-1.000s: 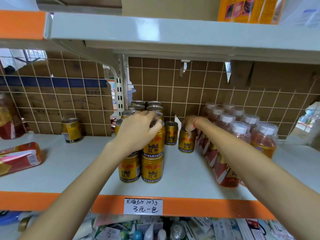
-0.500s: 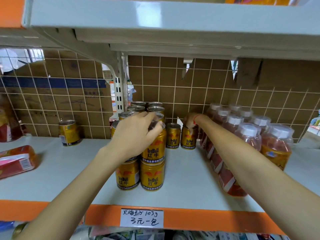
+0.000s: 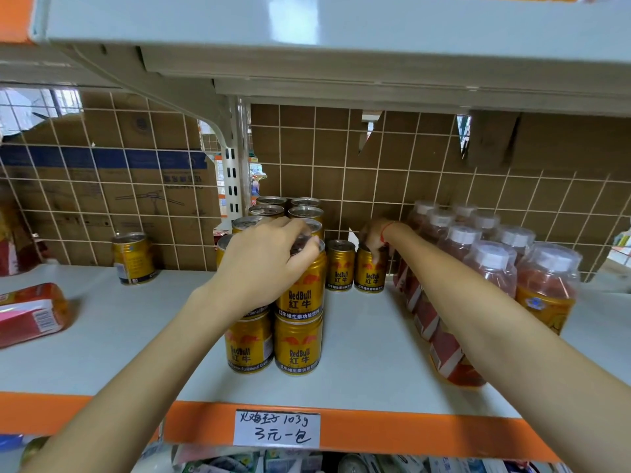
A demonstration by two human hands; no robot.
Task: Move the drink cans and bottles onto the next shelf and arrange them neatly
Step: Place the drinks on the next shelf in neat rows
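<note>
The left hand (image 3: 269, 264) grips the top of the upper front Red Bull can (image 3: 300, 285), which stands upright on a stacked pair. Further back, the right hand (image 3: 375, 238) grips a single can (image 3: 370, 276) just beside the bottles (image 3: 491, 268). Open shelf (image 3: 102, 336) lies leftward.

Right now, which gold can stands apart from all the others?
The lone gold can on the left shelf section, by the wire grid. Every other can sits right of the upright post, stacked or side by side near the hands.
</note>
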